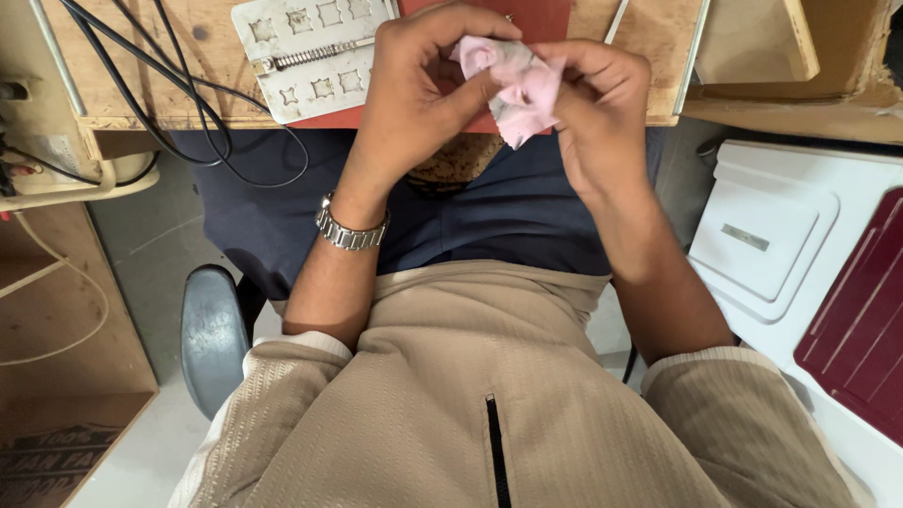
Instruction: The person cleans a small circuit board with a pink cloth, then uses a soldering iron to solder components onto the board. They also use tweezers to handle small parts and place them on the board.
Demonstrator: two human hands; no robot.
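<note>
Left hand [414,94], right hand [602,103] pinch pink cloth [517,85]

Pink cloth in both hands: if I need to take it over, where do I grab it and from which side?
Take the pink cloth by its loose pointed corner hanging at the bottom, coming from below, on the lap side. The upper folds are bunched and pinched between the left hand and right hand, so only that lower tip looks free and unobstructed.
</note>
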